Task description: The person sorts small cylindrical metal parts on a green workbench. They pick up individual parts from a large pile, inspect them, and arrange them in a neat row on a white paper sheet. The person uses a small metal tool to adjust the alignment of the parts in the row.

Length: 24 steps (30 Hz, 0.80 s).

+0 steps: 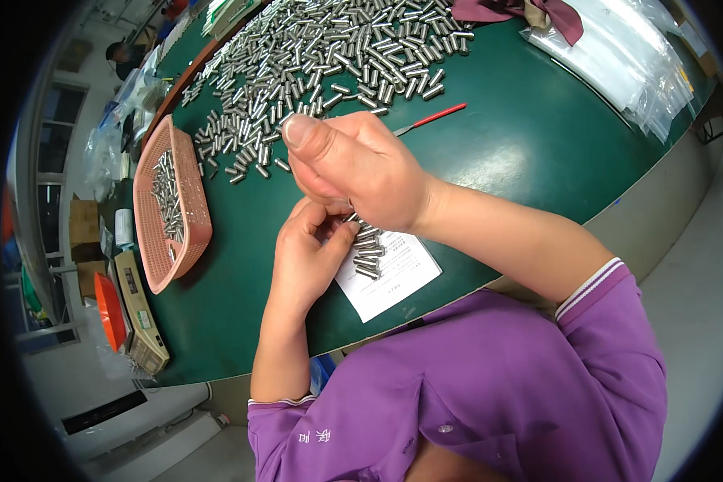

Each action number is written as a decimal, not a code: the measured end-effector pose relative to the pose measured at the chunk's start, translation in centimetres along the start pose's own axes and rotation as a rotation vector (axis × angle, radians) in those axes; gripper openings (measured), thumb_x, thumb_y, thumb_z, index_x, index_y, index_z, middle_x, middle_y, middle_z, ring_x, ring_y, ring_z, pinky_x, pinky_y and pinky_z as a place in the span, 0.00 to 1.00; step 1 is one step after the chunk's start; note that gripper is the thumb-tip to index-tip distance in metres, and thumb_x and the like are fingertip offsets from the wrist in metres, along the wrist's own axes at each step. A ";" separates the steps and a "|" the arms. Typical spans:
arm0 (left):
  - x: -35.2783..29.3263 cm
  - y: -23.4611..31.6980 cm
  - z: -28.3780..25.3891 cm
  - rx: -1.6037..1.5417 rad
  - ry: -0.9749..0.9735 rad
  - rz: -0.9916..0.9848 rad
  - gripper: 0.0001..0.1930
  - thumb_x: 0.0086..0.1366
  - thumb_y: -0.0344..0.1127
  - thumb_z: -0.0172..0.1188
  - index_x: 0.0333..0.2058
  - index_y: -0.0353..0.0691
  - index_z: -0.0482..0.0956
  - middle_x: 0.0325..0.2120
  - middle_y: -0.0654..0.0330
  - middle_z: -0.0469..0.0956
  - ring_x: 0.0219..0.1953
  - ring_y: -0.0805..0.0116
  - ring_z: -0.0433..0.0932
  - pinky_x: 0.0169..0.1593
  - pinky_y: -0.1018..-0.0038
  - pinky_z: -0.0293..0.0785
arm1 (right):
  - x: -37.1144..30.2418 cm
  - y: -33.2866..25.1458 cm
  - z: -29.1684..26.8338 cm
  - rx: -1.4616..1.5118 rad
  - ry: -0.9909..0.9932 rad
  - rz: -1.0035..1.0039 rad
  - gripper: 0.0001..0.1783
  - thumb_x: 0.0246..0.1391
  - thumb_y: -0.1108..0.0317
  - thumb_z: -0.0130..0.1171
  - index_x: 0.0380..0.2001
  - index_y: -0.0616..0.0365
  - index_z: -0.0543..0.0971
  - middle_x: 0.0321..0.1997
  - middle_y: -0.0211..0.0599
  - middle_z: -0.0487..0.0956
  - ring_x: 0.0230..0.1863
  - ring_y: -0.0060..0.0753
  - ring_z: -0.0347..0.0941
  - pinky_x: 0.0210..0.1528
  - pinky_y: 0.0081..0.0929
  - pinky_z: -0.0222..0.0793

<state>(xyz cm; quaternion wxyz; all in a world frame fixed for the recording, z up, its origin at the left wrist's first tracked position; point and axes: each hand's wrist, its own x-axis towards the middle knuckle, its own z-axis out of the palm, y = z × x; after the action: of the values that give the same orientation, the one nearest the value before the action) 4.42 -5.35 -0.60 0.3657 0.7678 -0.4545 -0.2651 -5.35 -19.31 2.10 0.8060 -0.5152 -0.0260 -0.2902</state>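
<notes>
My left hand is closed, with thumb and fingertips pinched at the upper end of a row of shiny metal pins, a pin tip showing at the thumb. These short headed pins lie side by side on a white printed sheet. Above and just beyond it, my right hand is raised with fingers curled in and thumb on top. Its palm is hidden, so I cannot make out what it holds. A large heap of similar metal pins spreads across the far part of the green table.
On the left stands a pink plastic basket with more pins inside. Nearby are a beige scale and an orange scoop-like piece. A red-handled tool lies beyond my right hand. Clear plastic bags and maroon cloth occupy the far right.
</notes>
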 end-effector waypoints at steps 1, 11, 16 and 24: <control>0.0 0.4 -0.1 0.012 -0.002 0.039 0.09 0.55 0.22 0.64 0.37 0.33 0.81 0.33 0.60 0.76 0.31 0.73 0.75 0.37 0.78 0.73 | 0.1 0.0 -0.1 0.008 -0.002 -0.002 0.33 0.66 0.48 0.46 0.11 0.57 0.66 0.12 0.24 0.62 0.17 0.16 0.54 0.19 0.23 0.52; 0.0 0.3 0.5 0.014 0.050 0.126 0.09 0.56 0.22 0.64 0.38 0.33 0.81 0.33 0.60 0.76 0.31 0.73 0.76 0.36 0.78 0.73 | -0.6 -1.2 -0.4 0.034 0.019 -0.031 0.36 0.71 0.47 0.36 0.08 0.52 0.59 0.10 0.26 0.58 0.16 0.20 0.53 0.21 0.21 0.52; 0.0 -0.1 0.7 0.002 0.072 0.112 0.08 0.56 0.21 0.64 0.36 0.33 0.80 0.32 0.61 0.76 0.30 0.73 0.76 0.35 0.78 0.73 | -0.6 -1.2 -0.4 0.063 -0.007 -0.011 0.36 0.71 0.46 0.35 0.08 0.52 0.59 0.10 0.26 0.58 0.15 0.20 0.53 0.21 0.21 0.52; -0.1 -0.4 0.9 -0.026 0.079 0.097 0.08 0.56 0.22 0.65 0.36 0.33 0.80 0.33 0.60 0.76 0.30 0.73 0.76 0.35 0.77 0.73 | -0.5 -1.1 -0.6 0.091 -0.023 0.007 0.35 0.70 0.46 0.36 0.09 0.52 0.59 0.11 0.26 0.58 0.16 0.20 0.53 0.22 0.21 0.51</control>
<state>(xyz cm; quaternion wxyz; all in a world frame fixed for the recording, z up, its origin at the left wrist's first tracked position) 3.96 -5.45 -1.45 0.4056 0.7500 -0.4728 -0.2224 -6.48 -19.88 2.55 0.8292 -0.4817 -0.0466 -0.2797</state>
